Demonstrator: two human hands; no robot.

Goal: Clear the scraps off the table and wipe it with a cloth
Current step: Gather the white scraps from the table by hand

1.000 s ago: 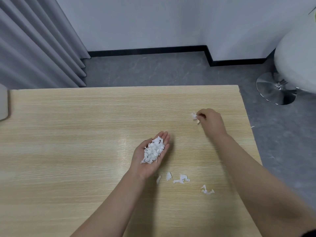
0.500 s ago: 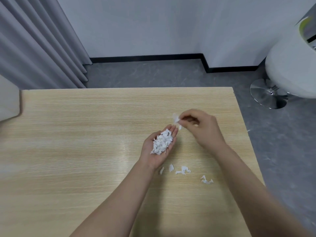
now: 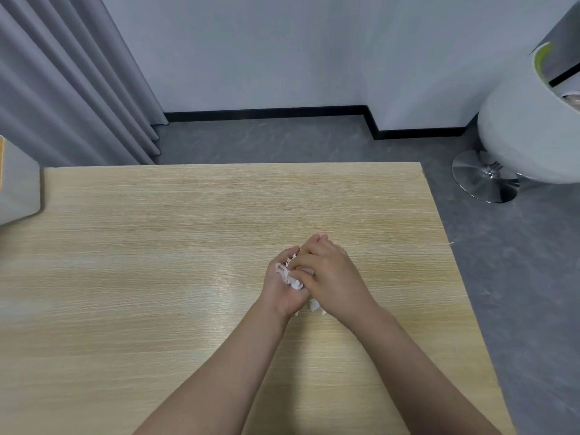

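My left hand (image 3: pixel 280 288) lies palm up just above the wooden table (image 3: pixel 157 246), right of centre, cupping a pile of white paper scraps (image 3: pixel 286 274). My right hand (image 3: pixel 331 277) lies over that palm with its fingers bent down onto the pile, so most of the scraps are hidden. The right fingertips are out of sight against the paper. A few loose scraps (image 3: pixel 314 305) lie on the table right under my wrists, partly covered. No cloth is in view.
A white swivel chair (image 3: pixel 527 136) with a chrome base (image 3: pixel 483 180) stands on the floor off the table's far right corner. Grey curtains (image 3: pixel 62 89) hang at the left. A grey object (image 3: pixel 18 189) overlaps the table's far left edge.
My right hand carried a pinched scrap from the table's right side to my left palm and now covers the pile. Both hands shifted slightly right.
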